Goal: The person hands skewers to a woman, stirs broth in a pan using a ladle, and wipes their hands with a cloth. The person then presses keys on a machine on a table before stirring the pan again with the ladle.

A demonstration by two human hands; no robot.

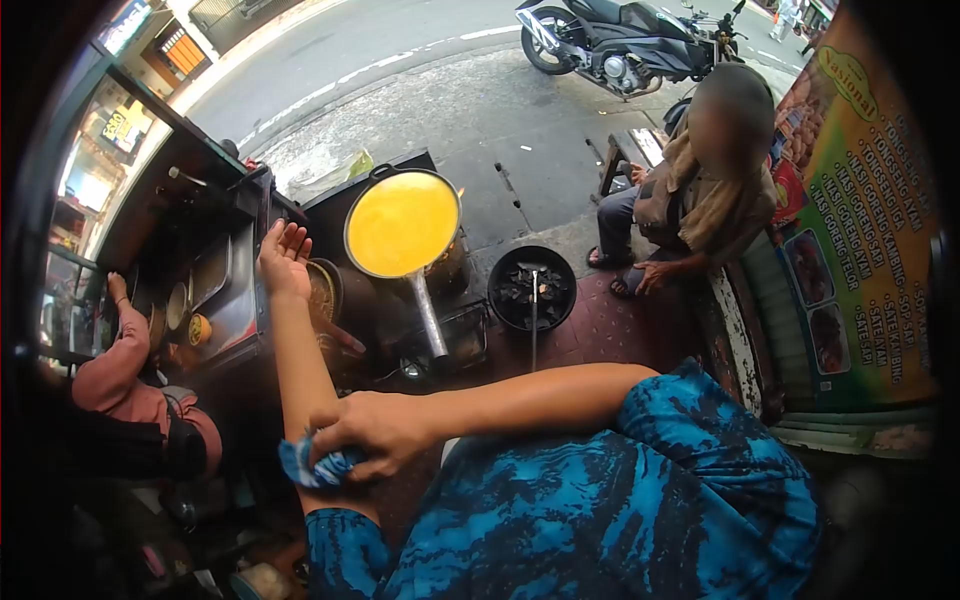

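Note:
My left hand (286, 258) is raised palm up with its fingers loosely apart, holding nothing, beside the metal counter. Across my left forearm reaches my right hand (375, 435), its fingers closed on a crumpled blue cloth (318, 462) pressed against the forearm near the elbow. Ahead, a wide pan (403, 222) full of yellow liquid sits on a stove, its long metal handle pointing back toward me. Right of it, a round black bowl (531, 288) holds dark lumps like charcoal and a metal rod.
A person (695, 185) sits at the right beside a menu banner (860, 230). Another person in pink (130, 360) reaches toward the glass stall at the left. Bowls and a tray (211, 269) lie on the counter. A motorcycle (620, 45) stands by the road.

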